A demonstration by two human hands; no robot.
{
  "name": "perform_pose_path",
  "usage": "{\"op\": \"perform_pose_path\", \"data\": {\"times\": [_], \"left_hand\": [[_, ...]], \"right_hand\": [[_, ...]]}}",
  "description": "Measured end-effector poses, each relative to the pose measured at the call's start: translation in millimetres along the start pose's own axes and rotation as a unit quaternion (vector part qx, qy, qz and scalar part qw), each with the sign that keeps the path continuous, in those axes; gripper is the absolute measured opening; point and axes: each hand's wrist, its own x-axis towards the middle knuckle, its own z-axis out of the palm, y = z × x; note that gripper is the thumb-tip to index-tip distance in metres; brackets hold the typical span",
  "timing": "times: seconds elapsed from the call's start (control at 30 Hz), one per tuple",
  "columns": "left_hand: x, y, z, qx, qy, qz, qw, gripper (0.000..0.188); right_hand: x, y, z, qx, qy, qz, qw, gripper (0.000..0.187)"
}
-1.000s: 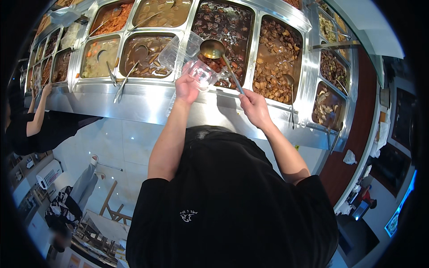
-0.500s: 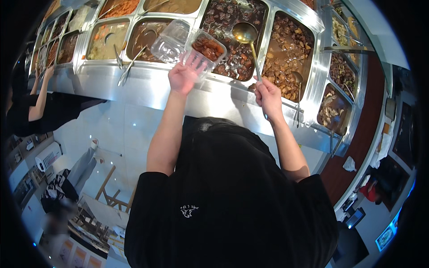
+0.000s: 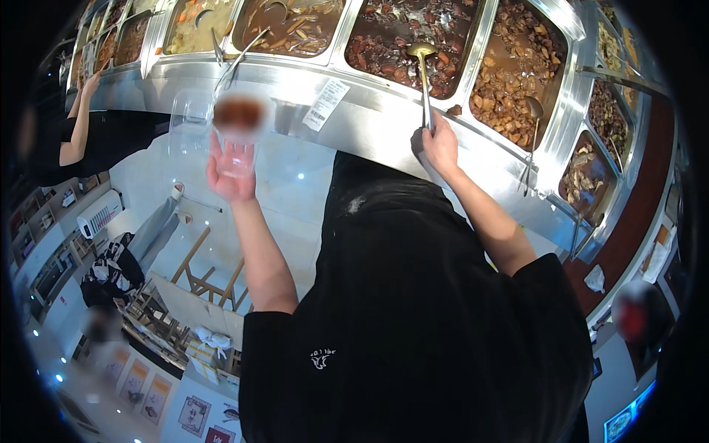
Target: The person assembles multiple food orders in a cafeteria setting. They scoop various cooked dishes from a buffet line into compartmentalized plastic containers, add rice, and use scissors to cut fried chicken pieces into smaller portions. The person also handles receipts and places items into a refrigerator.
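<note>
My left hand (image 3: 235, 179) supports a clear plastic takeaway container (image 3: 260, 122) from below, its fingers showing through the plastic. Blurred reddish-brown food (image 3: 240, 112) sits inside, and the hinged lid (image 3: 189, 122) hangs open to the left. The container is in front of the steel counter's edge. In my right hand (image 3: 442, 145), fingers closed, is the handle of a brass-coloured ladle (image 3: 422, 50). Its bowl rests at the near part of a pan of dark reddish stew (image 3: 384, 63); I cannot tell whether it holds anything.
A printed receipt (image 3: 326, 103) lies on the steel ledge (image 3: 369, 125). Pans of brown chunks (image 3: 509, 81), sauce with strips (image 3: 295, 37) and pale stew (image 3: 196, 29) flank the dark stew. Serving spoons lean out of several pans. At the far left a co-worker's arm (image 3: 83, 122) reaches toward the counter.
My left hand has carried the container leftward and back toward me, off the pans. The ladle has turned in my right hand, its bowl now tilted. The receipt has come into sight.
</note>
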Motion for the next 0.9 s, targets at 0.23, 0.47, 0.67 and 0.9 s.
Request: {"op": "perform_pose_path", "data": {"times": [0.23,0.47,0.67,0.9], "left_hand": [[-42.8,17.9,-36.3,0.012,-0.01,-0.017,1.0,0.078],[-17.2,66.0,-65.3,-0.002,-0.027,-0.129,0.991,0.084],[23.2,130.4,-97.2,0.027,-0.079,-0.279,0.957,0.084],[53.2,179.0,-103.1,0.041,-0.091,-0.406,0.908,0.083]], "right_hand": [[-30.7,-8.1,8.0,-0.066,0.088,-0.111,0.988,0.046],[-40.9,-87.3,44.3,0.105,-0.061,-0.053,0.991,0.031],[-36.1,-216.5,132.8,0.422,-0.287,0.012,0.86,0.038],[-23.8,-322.6,172.0,0.525,-0.362,0.047,0.769,0.053]]}}
